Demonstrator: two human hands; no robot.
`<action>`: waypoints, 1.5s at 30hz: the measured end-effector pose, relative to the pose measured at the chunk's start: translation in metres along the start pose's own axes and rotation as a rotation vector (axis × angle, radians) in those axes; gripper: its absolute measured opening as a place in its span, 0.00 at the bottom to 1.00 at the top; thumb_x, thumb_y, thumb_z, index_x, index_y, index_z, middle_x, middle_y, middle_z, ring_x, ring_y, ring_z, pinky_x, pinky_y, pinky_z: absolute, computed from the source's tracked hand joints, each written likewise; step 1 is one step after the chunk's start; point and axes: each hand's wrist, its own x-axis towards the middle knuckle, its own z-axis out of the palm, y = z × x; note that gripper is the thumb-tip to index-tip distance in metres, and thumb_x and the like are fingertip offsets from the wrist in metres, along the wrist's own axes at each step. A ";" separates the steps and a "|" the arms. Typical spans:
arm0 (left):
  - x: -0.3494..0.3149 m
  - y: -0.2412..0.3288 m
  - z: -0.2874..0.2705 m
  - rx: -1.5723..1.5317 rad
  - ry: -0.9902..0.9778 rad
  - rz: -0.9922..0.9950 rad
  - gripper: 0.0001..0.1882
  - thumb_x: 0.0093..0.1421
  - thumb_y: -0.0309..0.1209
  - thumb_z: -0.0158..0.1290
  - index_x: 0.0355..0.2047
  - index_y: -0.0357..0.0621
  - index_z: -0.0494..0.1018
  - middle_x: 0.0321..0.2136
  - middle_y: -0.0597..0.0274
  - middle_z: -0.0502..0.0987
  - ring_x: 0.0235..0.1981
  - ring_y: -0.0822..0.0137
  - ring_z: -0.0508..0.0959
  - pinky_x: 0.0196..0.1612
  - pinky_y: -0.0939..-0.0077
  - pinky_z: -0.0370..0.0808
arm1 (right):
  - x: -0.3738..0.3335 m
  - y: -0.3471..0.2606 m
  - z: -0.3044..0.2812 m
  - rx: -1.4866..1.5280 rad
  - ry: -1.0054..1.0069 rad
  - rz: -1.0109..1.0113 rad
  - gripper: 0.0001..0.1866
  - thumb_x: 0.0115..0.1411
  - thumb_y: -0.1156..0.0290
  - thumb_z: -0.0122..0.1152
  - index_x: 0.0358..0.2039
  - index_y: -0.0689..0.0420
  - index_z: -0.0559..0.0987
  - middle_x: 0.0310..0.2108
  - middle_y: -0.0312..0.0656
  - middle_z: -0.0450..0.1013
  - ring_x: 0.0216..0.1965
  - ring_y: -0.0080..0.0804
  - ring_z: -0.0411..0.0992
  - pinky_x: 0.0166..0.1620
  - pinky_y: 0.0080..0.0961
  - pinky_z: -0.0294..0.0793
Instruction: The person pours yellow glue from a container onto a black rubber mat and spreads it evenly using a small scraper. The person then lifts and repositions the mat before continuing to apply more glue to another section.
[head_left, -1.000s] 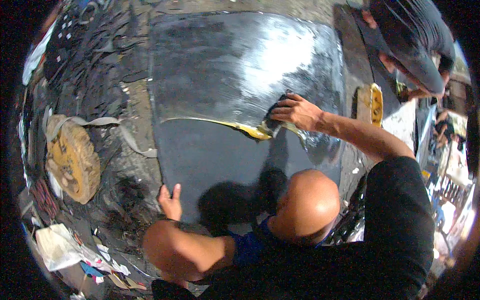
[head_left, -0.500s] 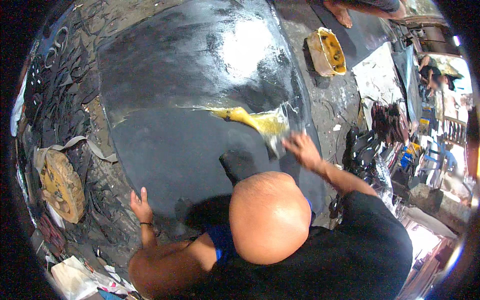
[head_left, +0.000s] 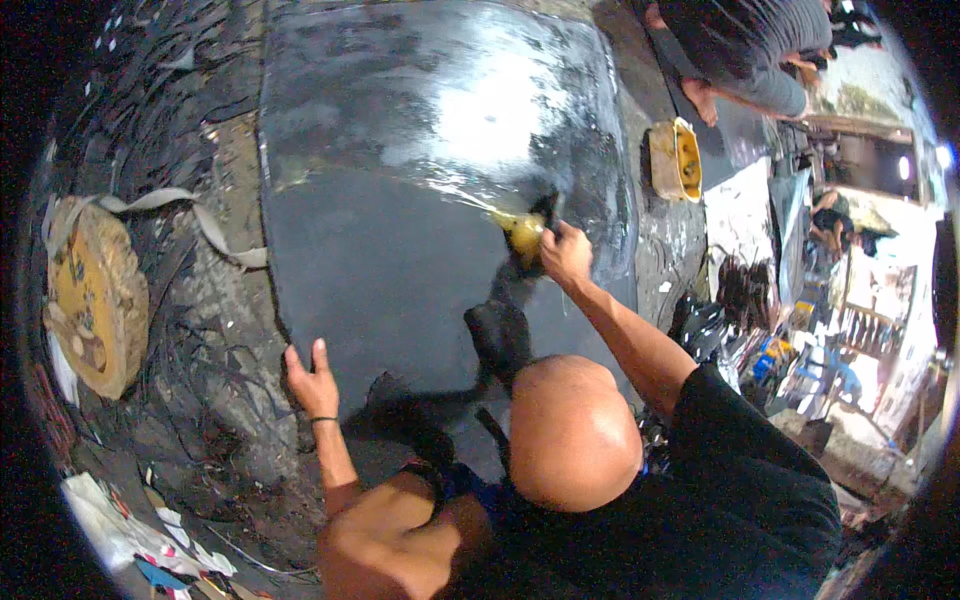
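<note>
A large black sheet (head_left: 390, 260), likely rubber, lies on the ground in front of me. Its far half shines wet, while the near half looks matt. My right hand (head_left: 567, 255) is closed around a small dark flat spreader (head_left: 546, 206), pressed against the sheet right of its middle. A pool of thick yellow glue (head_left: 522, 232) sits beside the spreader, with thin streaks trailing to the left. My left hand (head_left: 312, 380) rests at the sheet's left edge, its thumb and fingers apart and nothing held.
A cut-open plastic container (head_left: 674, 160) smeared with yellow glue stands right of the sheet. At left lie a round wooden block (head_left: 95, 300), a pale strap (head_left: 215, 235) and dark scraps (head_left: 190, 100). Another person's bare foot (head_left: 700, 100) shows at the far right.
My right hand was open and blurred near the glue's right end; now it grips the spreader. The long glue smear has gathered into a smaller pool. The view has shifted.
</note>
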 end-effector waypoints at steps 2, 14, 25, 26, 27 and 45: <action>-0.003 -0.012 -0.009 -0.084 0.060 -0.006 0.31 0.60 0.41 0.58 0.51 0.24 0.66 0.46 0.34 0.74 0.49 0.43 0.74 0.52 0.60 0.69 | -0.002 -0.089 0.013 0.025 -0.124 -0.085 0.19 0.53 0.59 0.57 0.42 0.58 0.79 0.36 0.57 0.76 0.38 0.57 0.75 0.45 0.47 0.74; -0.012 0.022 -0.041 -0.322 -0.050 -0.005 0.21 0.61 0.39 0.57 0.44 0.32 0.74 0.35 0.46 0.80 0.36 0.55 0.80 0.42 0.66 0.74 | 0.018 -0.352 0.063 -0.205 -0.271 -1.039 0.13 0.57 0.62 0.54 0.41 0.48 0.80 0.33 0.49 0.78 0.34 0.52 0.76 0.36 0.47 0.75; -0.077 -0.047 -0.041 -0.165 -0.001 -0.120 0.18 0.57 0.38 0.59 0.37 0.34 0.75 0.31 0.43 0.79 0.33 0.47 0.79 0.38 0.63 0.74 | -0.040 -0.356 0.044 -0.277 -0.376 -1.532 0.27 0.48 0.76 0.57 0.52 0.48 0.75 0.50 0.40 0.73 0.51 0.43 0.71 0.50 0.37 0.73; -0.070 -0.032 -0.040 -0.178 -0.020 -0.133 0.18 0.57 0.39 0.60 0.37 0.34 0.75 0.29 0.43 0.79 0.32 0.47 0.79 0.37 0.63 0.74 | -0.005 -0.360 0.046 -0.448 -0.307 -1.538 0.28 0.48 0.76 0.58 0.53 0.46 0.75 0.50 0.37 0.73 0.51 0.43 0.70 0.49 0.40 0.72; -0.068 -0.034 -0.037 -0.168 -0.046 -0.111 0.18 0.57 0.40 0.59 0.36 0.34 0.75 0.28 0.44 0.79 0.30 0.47 0.79 0.36 0.64 0.74 | 0.012 -0.350 0.054 -0.380 -0.297 -1.561 0.27 0.49 0.75 0.59 0.53 0.46 0.75 0.49 0.37 0.73 0.51 0.42 0.69 0.50 0.43 0.70; -0.070 -0.067 -0.027 0.293 0.124 -0.007 0.25 0.61 0.44 0.57 0.42 0.29 0.73 0.37 0.46 0.79 0.37 0.57 0.77 0.44 0.64 0.72 | 0.006 0.152 -0.076 -0.509 -0.586 -1.191 0.29 0.53 0.71 0.55 0.58 0.39 0.70 0.58 0.28 0.67 0.62 0.28 0.60 0.65 0.47 0.51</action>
